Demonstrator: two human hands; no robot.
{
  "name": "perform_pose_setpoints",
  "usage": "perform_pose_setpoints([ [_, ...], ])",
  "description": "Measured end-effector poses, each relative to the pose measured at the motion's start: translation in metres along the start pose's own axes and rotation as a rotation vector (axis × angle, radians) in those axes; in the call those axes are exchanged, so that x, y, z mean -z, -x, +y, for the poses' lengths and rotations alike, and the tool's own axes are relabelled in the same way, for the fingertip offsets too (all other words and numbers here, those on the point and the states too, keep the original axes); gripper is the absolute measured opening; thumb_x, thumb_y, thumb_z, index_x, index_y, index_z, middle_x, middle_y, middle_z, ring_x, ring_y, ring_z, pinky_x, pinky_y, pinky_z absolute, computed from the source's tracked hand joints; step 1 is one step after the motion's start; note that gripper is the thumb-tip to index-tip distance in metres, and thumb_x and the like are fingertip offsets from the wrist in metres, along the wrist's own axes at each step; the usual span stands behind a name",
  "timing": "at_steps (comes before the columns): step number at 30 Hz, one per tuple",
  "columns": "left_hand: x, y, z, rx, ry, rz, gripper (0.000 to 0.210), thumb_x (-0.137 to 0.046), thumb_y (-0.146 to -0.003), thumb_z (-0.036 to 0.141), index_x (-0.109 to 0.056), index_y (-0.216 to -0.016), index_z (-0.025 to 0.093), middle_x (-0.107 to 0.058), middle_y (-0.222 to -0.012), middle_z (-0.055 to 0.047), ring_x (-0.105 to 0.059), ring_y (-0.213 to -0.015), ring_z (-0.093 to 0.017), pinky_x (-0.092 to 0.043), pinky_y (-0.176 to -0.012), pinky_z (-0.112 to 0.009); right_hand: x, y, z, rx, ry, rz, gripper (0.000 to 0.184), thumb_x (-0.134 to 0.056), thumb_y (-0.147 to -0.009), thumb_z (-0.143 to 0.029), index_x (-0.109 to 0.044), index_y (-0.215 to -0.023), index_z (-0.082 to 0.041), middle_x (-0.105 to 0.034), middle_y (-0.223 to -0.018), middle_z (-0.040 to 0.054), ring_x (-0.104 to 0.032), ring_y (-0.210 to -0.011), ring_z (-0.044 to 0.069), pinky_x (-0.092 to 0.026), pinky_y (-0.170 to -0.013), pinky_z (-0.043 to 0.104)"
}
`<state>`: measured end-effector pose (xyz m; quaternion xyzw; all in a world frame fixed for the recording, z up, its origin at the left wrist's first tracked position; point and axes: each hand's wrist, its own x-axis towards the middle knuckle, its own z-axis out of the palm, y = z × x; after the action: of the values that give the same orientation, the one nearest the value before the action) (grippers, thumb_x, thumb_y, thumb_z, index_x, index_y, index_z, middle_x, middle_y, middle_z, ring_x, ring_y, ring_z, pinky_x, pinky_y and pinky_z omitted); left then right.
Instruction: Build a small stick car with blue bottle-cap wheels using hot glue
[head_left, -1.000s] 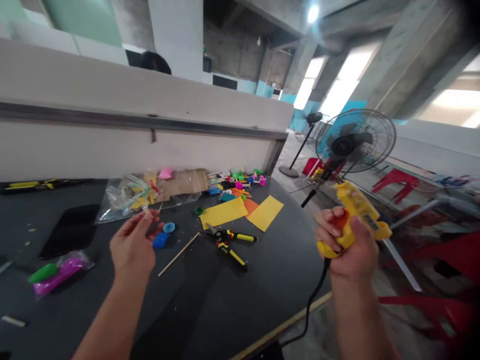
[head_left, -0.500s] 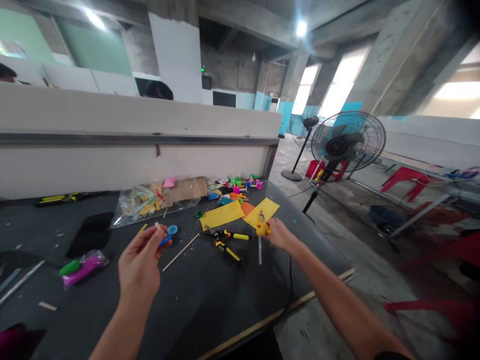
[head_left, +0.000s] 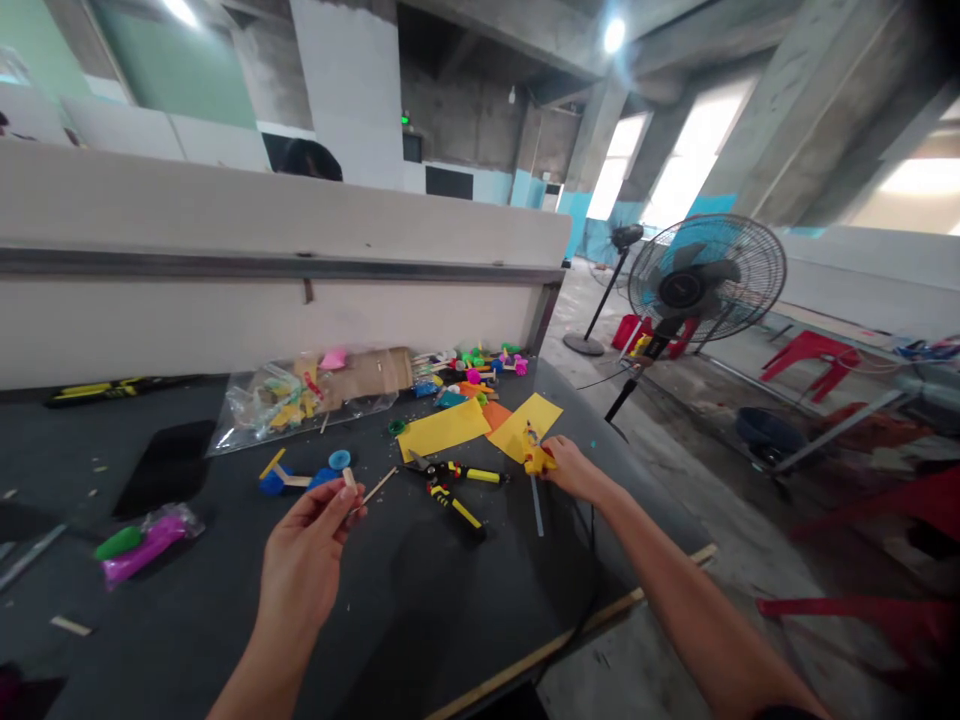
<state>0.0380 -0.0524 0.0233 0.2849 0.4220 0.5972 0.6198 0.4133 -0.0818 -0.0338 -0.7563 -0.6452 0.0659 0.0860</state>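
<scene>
My left hand (head_left: 309, 540) is pinched shut on a short piece of wooden stick (head_left: 349, 478), held upright above the dark table (head_left: 420, 610). Just behind those fingers lies a small blue piece joined with wooden sticks (head_left: 276, 482), and a round blue cap (head_left: 340, 460) sits near it. My right hand (head_left: 571, 468) is closed around a small yellow glue gun (head_left: 537, 462), over the edge of a yellow sheet. A translucent glue stick (head_left: 538, 508) sticks out of it toward me. Between my hands lie black-and-yellow cutting pliers (head_left: 459, 508) with their handles spread, beside a thin wooden stick (head_left: 380, 484).
Yellow sheets (head_left: 442, 430), a plastic bag of parts (head_left: 262, 410) and a pile of small coloured pieces (head_left: 480, 372) lie toward the white partition (head_left: 420, 315). A phone-like black slab (head_left: 166, 465) and a purple packet (head_left: 150, 548) are left. A fan (head_left: 682, 288) stands right.
My left hand has moved right, and the blue piece now shows lying behind it on the table. My right hand still grips the glue gun, slightly farther right in the view.
</scene>
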Motion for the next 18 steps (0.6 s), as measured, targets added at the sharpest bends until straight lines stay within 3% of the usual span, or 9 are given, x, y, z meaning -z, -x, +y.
perform_pose_setpoints([
  [4, -0.001, 0.0, 0.006, 0.115, 0.057, -0.052, 0.031, -0.085, -0.051, 0.023, -0.06, -0.068, 0.016, -0.068, -0.07, -0.001, -0.061, -0.061, -0.009, -0.053, -0.057, -0.016, 0.012, 0.0, -0.01, 0.014, 0.043, -0.031, 0.038, -0.075, -0.063, -0.018, -0.063, -0.099, -0.015, -0.061, -0.105, 0.0133, -0.054, -0.105, 0.029, -0.042, -0.085, 0.037],
  [6, -0.001, 0.001, 0.01, 0.171, 0.095, -0.083, 0.032, -0.085, -0.052, 0.022, -0.058, -0.067, 0.016, -0.068, -0.07, -0.001, -0.062, -0.061, -0.009, -0.053, -0.057, -0.016, 0.026, 0.0, -0.029, 0.022, 0.061, 0.013, 0.042, -0.073, -0.065, -0.018, -0.061, -0.106, -0.015, -0.06, -0.108, 0.0164, -0.052, -0.107, 0.034, -0.042, -0.085, 0.042],
  [9, -0.003, -0.001, 0.013, 0.238, 0.162, -0.114, 0.03, -0.084, -0.055, 0.022, -0.058, -0.069, 0.016, -0.068, -0.07, 0.0, -0.062, -0.06, -0.008, -0.054, -0.057, -0.016, 0.044, 0.003, -0.09, 0.23, -0.19, 0.315, 0.036, -0.064, -0.079, -0.024, -0.055, -0.112, -0.017, -0.062, -0.105, 0.0113, -0.057, -0.099, 0.026, -0.044, -0.087, 0.039],
  [11, -0.002, -0.004, 0.014, 0.277, 0.21, -0.118, 0.029, -0.084, -0.056, 0.021, -0.06, -0.072, 0.016, -0.068, -0.071, 0.001, -0.061, -0.059, -0.007, -0.054, -0.056, -0.015, 0.049, 0.007, -0.146, 0.376, -0.422, 0.454, 0.023, -0.06, -0.084, -0.027, -0.056, -0.106, -0.02, -0.063, -0.093, 0.0064, -0.06, -0.085, 0.019, -0.048, -0.08, 0.032],
  [15, 0.004, -0.012, 0.015, 0.347, 0.295, -0.131, 0.021, -0.079, -0.063, 0.015, -0.061, -0.075, 0.015, -0.067, -0.071, 0.0, -0.062, -0.06, -0.007, -0.055, -0.058, -0.015, 0.037, 0.006, -0.238, 0.679, -0.571, 0.437, 0.015, -0.059, -0.086, -0.026, -0.058, -0.1, -0.022, -0.064, -0.087, 0.0045, -0.06, -0.085, 0.019, -0.05, -0.077, 0.032],
  [18, 0.013, -0.019, 0.015, 0.381, 0.357, -0.105, 0.014, -0.074, -0.069, 0.012, -0.062, -0.076, 0.015, -0.067, -0.073, 0.001, -0.063, -0.06, -0.007, -0.055, -0.061, -0.016, 0.021, -0.003, -0.267, 0.786, -0.544, 0.495, 0.014, -0.057, -0.087, -0.022, -0.058, -0.1, -0.022, -0.065, -0.088, 0.0059, -0.059, -0.087, 0.02, -0.051, -0.079, 0.036],
])
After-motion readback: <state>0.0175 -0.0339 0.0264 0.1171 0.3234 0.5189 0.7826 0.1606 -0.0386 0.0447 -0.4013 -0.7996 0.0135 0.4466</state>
